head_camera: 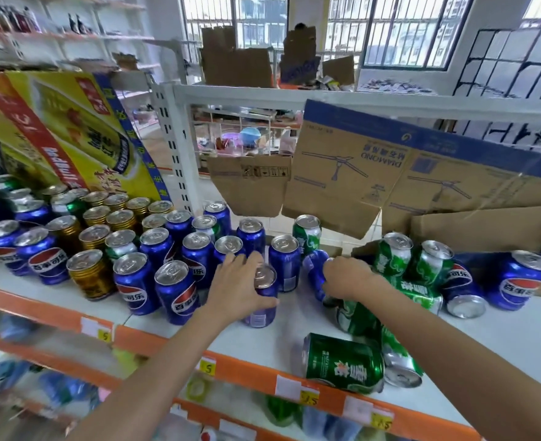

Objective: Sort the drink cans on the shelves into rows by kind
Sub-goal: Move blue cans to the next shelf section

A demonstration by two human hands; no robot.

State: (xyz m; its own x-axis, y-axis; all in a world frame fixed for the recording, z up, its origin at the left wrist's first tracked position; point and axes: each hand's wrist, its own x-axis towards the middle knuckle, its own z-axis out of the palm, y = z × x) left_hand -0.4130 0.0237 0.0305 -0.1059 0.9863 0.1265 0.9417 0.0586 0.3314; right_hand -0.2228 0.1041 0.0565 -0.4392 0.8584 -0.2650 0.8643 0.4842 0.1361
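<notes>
On the white shelf (pixel 294 316) stand several blue cola cans (pixel 176 291), gold cans (pixel 90 275) and green cans (pixel 393 253). My left hand (pixel 240 284) grips an upright blue can (pixel 264 297) near the shelf's middle. My right hand (pixel 348 276) grips a tilted blue can (pixel 313 272) just to its right. Green cans lie on their sides below my right forearm, one (pixel 342 361) at the front edge. A blue can (pixel 523 281) leans at the far right, and another (pixel 461 289) lies beside it.
A yellow carton (pixel 62 132) leans behind the cans at left. Brown cardboard sheets (pixel 358 173) hang on the wire back panel. An orange price rail (pixel 256 370) runs along the shelf front. A lower shelf holds more goods, blurred.
</notes>
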